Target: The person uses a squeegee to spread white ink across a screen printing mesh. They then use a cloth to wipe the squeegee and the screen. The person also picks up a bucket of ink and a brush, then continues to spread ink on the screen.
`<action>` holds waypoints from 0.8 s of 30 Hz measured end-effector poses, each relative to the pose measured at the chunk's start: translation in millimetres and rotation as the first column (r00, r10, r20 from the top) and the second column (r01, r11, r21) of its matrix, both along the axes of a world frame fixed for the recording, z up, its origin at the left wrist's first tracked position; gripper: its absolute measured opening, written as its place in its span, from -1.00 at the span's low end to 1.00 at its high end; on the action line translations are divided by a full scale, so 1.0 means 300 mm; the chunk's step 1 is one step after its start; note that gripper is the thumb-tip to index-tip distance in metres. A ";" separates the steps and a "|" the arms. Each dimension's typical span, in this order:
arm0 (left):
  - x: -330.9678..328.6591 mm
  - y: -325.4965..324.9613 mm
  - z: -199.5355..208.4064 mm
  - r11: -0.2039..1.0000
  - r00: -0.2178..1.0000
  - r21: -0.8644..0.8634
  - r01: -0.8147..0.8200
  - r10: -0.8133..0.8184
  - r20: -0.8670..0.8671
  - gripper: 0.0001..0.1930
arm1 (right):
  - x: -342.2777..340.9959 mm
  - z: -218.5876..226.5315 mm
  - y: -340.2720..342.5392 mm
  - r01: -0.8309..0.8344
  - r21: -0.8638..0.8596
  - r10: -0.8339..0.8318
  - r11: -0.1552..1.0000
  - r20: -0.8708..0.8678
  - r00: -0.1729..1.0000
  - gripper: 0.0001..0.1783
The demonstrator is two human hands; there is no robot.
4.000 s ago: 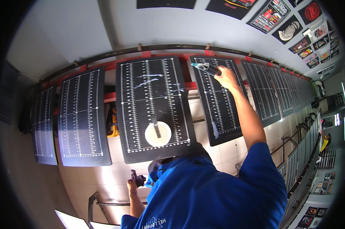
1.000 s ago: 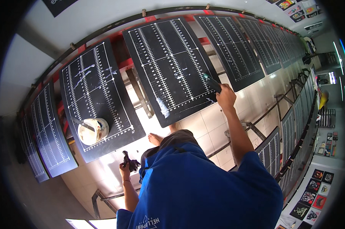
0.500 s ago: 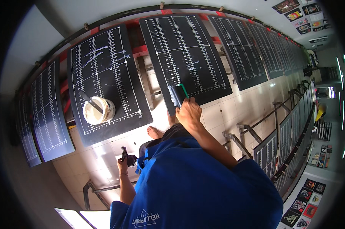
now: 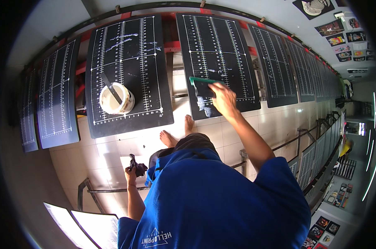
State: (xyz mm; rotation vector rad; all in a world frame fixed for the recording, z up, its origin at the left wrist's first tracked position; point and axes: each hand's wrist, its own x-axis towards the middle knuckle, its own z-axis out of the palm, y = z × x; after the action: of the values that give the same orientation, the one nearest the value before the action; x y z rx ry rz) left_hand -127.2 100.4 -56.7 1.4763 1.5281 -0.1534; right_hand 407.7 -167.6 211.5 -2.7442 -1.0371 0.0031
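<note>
I see right hand (image 4: 223, 99) fingers closed around green-edged black squeegee (image 4: 204, 89), over gridded black board (image 4: 225, 39); contact unclear. Left hand (image 4: 130, 175) fingers grip dark cloth (image 4: 139, 168). White tub (image 4: 129, 101) with spatula (image 4: 111, 87) occupies adjacent board (image 4: 134, 124). Metal rail (image 4: 113, 191) passes behind left forearm.

tub (image 4: 129, 104) on board (image 4: 132, 74) | spatula (image 4: 111, 88) in tub | squeegee (image 4: 203, 88) over next board (image 4: 222, 45) rightward | cloth (image 4: 140, 168) left of shorts (image 4: 194, 143)

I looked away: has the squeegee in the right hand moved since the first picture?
Yes: the green-edged squeegee went from the far end of the black board, past its white crossline, toward the near end.
</note>
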 end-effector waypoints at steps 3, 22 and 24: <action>-0.113 -0.047 -0.069 0.999 0.999 -0.048 0.024 -0.025 -0.027 -0.49 | -0.138 0.013 -0.074 -0.036 -0.021 0.035 0.999 -0.059 0.998 -0.33; 0.047 -0.157 -0.001 0.974 0.963 0.017 -0.226 0.220 0.156 -0.52 | 0.211 0.101 0.084 -0.081 0.053 0.084 0.995 -0.066 0.994 -0.49; -0.003 -0.242 -0.018 0.952 0.938 0.008 -0.305 0.299 0.176 -0.52 | 0.215 0.008 0.074 -0.224 0.011 0.223 0.975 0.048 0.974 -0.38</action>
State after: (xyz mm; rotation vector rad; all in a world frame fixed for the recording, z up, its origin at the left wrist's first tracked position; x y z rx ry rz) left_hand -128.2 27.9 -62.1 1.2284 1.5985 0.1818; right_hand 472.2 -145.3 213.8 -2.6090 -1.3472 -0.0350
